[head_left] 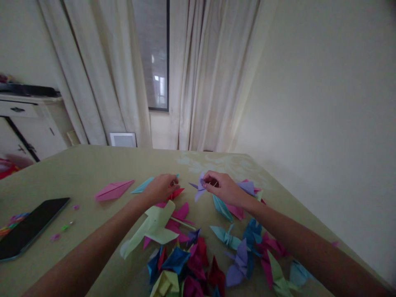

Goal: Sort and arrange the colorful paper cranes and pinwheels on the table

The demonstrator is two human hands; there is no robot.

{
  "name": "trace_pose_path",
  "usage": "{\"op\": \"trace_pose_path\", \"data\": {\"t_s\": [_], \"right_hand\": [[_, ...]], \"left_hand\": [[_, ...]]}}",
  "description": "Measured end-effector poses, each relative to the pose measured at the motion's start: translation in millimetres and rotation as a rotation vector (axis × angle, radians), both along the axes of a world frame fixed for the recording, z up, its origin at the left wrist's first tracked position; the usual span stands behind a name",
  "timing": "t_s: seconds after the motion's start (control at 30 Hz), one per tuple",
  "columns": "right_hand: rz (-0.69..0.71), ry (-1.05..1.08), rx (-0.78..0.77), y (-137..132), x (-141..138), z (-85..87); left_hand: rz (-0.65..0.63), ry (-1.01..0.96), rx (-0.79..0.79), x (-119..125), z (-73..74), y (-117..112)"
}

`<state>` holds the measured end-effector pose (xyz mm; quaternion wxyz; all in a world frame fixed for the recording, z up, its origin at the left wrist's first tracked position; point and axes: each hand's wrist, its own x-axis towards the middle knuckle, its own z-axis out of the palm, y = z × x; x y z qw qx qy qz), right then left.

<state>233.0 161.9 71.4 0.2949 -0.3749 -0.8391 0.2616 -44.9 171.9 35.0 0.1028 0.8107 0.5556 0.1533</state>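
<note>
My right hand (224,187) pinches a lavender paper crane (200,189) between thumb and fingers, just above the table. To its left, my left hand (162,187) is closed with curled fingers over a red folded paper piece (175,193); whether the fingers grip anything is hidden. A light blue folded paper (142,185) shows beside that hand. Under my right wrist lie a teal folded paper (222,207) and a pink one (235,211). A pale green paper crane (156,225) lies over a pink crane (182,212) below my left hand.
Several paper cranes in blue, red and yellow are heaped near the front, with a blue crane (176,260) among them. A pink folded paper (114,190), a phone (34,227) and small beads (64,227) lie on the left of the table (102,161). A wall (324,123) borders the right.
</note>
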Motion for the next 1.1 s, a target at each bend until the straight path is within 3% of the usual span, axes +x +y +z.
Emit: {"op": "trace_pose_path", "data": {"t_s": [0.13,0.23,0.33,0.47,0.53,0.63,0.83,0.97,1.03,1.1], "right_hand": [[-0.101,-0.005,0.022,-15.8,35.5,9.9],[-0.184,-0.032,0.039,-33.2,64.5,20.6],[-0.258,-0.067,0.057,-57.8,93.9,32.6],[-0.364,-0.073,0.114,-95.9,135.6,38.1],[-0.426,-0.089,0.177,-111.5,155.5,32.9],[-0.486,-0.156,0.244,-125.6,177.0,18.2],[-0.524,-0.283,0.22,-130.8,183.1,-13.4],[-0.535,-0.337,0.176,-128.8,182.7,-30.1],[-0.536,-0.356,0.157,-126.6,185.3,-37.0],[-0.52,-0.35,0.143,-124.2,188.9,-42.6]], "left_hand": [[0.007,0.127,-0.024,-7.1,-21.5,-0.1],[0.006,0.187,-0.01,-5.8,-28.3,-1.0],[0.016,0.202,0.013,-1.0,-23.3,-3.9],[0.02,0.153,0.094,12.2,-2.8,-12.8],[-0.028,0.068,0.124,25.3,9.9,-19.7],[-0.214,-0.145,0.102,56.1,28.6,-36.3],[-0.561,-0.296,0.011,135.8,51.3,-91.0],[-0.68,-0.274,0.016,167.3,38.8,-110.6],[-0.613,-0.268,0.047,166.3,25.3,-104.6],[-0.455,-0.26,0.1,149.8,11.7,-88.3]]}}
